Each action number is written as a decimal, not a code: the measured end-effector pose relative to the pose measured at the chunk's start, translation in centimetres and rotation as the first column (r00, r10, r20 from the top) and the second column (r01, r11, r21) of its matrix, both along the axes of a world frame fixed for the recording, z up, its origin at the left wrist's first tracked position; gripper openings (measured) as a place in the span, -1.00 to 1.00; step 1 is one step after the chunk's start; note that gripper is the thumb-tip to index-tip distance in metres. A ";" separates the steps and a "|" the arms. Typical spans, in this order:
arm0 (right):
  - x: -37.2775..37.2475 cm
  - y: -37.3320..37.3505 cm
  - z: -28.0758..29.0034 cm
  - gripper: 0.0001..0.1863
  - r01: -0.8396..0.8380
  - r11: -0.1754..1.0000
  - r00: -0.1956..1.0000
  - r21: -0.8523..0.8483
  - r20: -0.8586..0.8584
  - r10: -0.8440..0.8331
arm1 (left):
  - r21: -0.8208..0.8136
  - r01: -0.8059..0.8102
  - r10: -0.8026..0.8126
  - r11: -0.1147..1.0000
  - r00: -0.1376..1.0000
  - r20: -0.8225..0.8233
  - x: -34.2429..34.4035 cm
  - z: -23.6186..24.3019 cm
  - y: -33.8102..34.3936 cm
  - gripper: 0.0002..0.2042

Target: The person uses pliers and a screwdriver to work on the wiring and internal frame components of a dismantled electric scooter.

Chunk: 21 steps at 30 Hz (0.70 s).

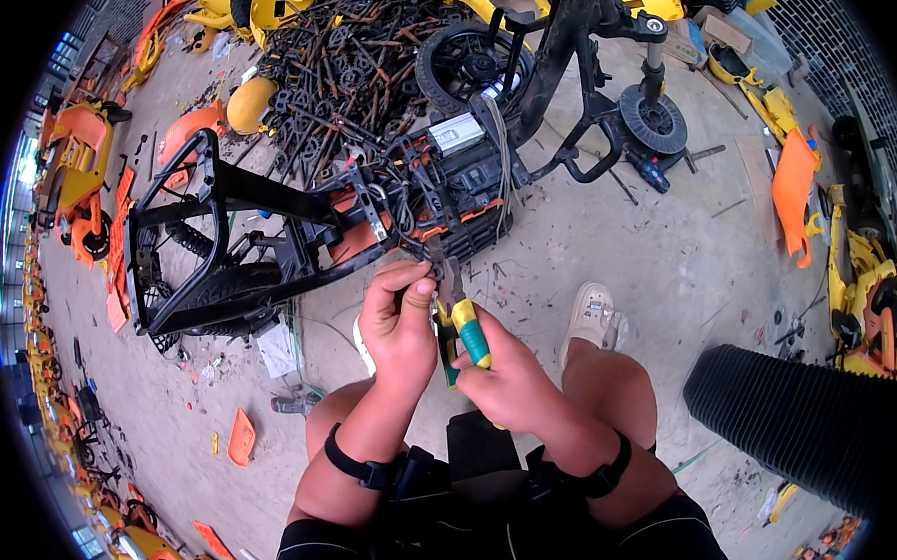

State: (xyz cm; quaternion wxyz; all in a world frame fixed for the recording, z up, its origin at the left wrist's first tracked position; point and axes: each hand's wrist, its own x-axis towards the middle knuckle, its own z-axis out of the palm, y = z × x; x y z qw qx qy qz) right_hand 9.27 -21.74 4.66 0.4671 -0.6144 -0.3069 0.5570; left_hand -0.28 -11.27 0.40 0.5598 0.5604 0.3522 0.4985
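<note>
In my right hand [511,379] is a pair of pliers [468,329] with green and yellow handles, its jaws pointing away from me. My left hand [398,317] is closed beside the jaws, thumb and fingertips pinched together at a small dark piece or wire that I cannot make out. Just beyond both hands lies a black scooter frame [265,203] with its wiring exposed. Grey cables [503,142] run over its middle, next to a silver box [457,132]. A wheel with a dark tyre [231,284] sits under the frame's left part.
Behind the frame rises a heap of rusty metal parts [344,69] with a loose wheel [472,67]. A cordless drill [651,171] lies at the right. A ribbed black hose [795,420] comes in from the lower right. Orange panels [795,195] and yellow ones line the sides.
</note>
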 end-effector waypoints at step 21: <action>0.0 0.2 -0.1 -0.18 -0.032 0.999 0.982 0.035 -0.183 0.037 | 0.047 0.014 -0.013 0.999 1.000 -0.018 -0.7 -0.1 0.5 -0.91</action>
